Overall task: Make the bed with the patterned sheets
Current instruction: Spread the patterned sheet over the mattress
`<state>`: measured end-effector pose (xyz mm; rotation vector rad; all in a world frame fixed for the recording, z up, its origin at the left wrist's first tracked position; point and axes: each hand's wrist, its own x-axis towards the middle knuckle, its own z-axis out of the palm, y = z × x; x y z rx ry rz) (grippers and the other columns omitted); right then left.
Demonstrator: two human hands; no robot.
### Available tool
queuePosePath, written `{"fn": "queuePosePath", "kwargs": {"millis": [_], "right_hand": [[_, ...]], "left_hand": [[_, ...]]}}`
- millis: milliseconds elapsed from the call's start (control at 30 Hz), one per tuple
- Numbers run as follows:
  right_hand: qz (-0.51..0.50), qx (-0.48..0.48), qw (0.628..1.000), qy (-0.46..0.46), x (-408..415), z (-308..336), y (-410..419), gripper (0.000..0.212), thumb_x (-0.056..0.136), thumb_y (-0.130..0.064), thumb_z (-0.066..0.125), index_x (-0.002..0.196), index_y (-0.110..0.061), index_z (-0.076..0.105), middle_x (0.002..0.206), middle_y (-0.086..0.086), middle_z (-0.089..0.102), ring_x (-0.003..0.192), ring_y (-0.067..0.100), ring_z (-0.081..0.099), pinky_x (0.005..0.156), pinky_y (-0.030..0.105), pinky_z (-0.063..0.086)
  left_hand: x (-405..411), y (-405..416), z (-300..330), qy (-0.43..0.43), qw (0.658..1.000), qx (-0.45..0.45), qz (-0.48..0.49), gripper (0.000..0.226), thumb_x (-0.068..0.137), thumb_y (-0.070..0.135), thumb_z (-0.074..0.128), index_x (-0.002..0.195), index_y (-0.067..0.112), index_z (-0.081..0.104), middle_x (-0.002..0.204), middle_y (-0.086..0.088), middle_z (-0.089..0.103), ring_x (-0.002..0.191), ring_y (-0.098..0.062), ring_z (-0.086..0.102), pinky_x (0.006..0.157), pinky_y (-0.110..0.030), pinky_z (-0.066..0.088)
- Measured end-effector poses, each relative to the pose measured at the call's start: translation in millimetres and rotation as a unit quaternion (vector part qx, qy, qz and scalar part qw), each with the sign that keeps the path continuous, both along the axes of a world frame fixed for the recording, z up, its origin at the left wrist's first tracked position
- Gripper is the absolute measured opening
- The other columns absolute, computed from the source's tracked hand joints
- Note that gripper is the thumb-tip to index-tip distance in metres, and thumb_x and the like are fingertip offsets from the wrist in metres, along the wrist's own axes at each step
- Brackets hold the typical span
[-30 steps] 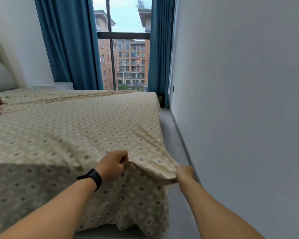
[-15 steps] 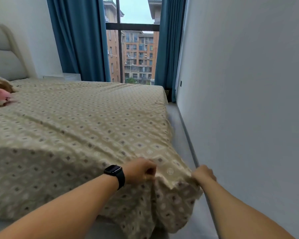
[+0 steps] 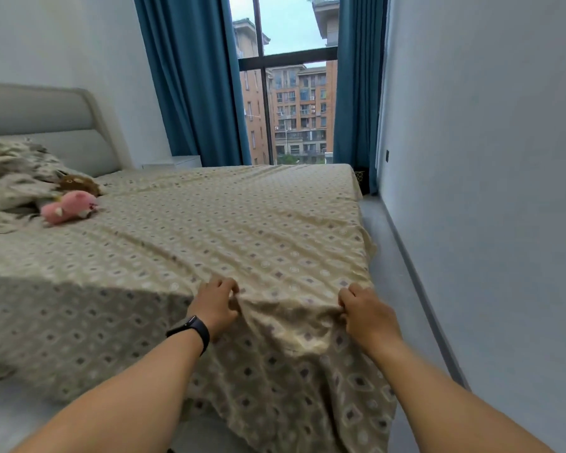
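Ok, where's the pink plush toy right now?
In the head view, the pink plush toy lies on the patterned sheet at far left, near the headboard, beside a brown plush toy.

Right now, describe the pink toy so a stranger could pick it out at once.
Start at the grey padded headboard and drop to the rumpled bedding below it. At its edge, on the patterned sheet, lies the pink plush toy. A brown plush toy sits just behind it; only this one is pink.

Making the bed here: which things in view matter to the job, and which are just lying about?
In the job:
patterned sheet
left hand, gripping sheet
right hand, gripping sheet
bed

Lying about:
pink plush toy
brown plush toy
rumpled bedding
curtains
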<state>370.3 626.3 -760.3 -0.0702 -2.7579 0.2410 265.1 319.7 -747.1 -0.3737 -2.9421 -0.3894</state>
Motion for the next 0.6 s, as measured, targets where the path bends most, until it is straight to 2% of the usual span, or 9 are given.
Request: {"fn": "queuePosePath", "kwargs": {"millis": [100,200,367,467,600], "right_hand": [[0.019,0.016,0.999,0.031,-6,-2,0,0.015,0.091,-0.010,0.054,0.089,-0.024,0.059,0.111,-0.006,0.062,0.091,0.019,0.055,0.067,0.029,0.038],[-0.002,-0.009,0.999,0.046,-9,1,3,0.020,0.087,-0.007,0.057,0.082,-0.025,0.061,0.099,-0.005,0.068,0.081,0.020,0.057,0.061,0.029,0.035],[-0.047,-0.047,0.995,0.072,-2,17,15,0.021,0.094,-0.011,0.047,0.082,-0.028,0.049,0.092,-0.005,0.060,0.075,0.021,0.050,0.063,0.033,0.034],[-0.074,-0.054,0.990,0.105,8,23,32,0.022,0.088,-0.004,0.053,0.086,-0.025,0.058,0.091,0.000,0.063,0.076,0.025,0.057,0.065,0.034,0.039],[-0.114,-0.051,0.971,0.202,15,28,43,0.022,0.081,0.003,0.059,0.080,-0.019,0.054,0.079,0.006,0.058,0.068,0.031,0.056,0.066,0.033,0.028]], "left_hand": [[-4,-11,2,0.064,0.998,-0.006,-0.004,0.014,0.093,0.019,0.061,0.105,0.026,0.065,0.106,0.004,0.062,0.100,-0.023,0.058,0.079,-0.035,0.050],[-5,-6,5,0.067,0.998,0.003,0.002,0.015,0.091,0.009,0.058,0.095,0.022,0.066,0.097,0.002,0.065,0.093,-0.023,0.061,0.069,-0.031,0.044],[-6,8,16,0.061,0.996,0.070,0.002,0.016,0.095,0.007,0.054,0.095,0.018,0.065,0.101,-0.001,0.066,0.093,-0.024,0.061,0.074,-0.033,0.049],[2,22,26,0.059,0.995,0.073,-0.043,0.013,0.095,0.007,0.057,0.095,0.018,0.063,0.100,0.000,0.065,0.092,-0.023,0.060,0.076,-0.034,0.049],[13,30,42,0.107,0.983,0.110,-0.099,0.013,0.093,0.007,0.063,0.085,0.017,0.061,0.082,0.006,0.061,0.077,-0.017,0.057,0.066,-0.031,0.045]]}}
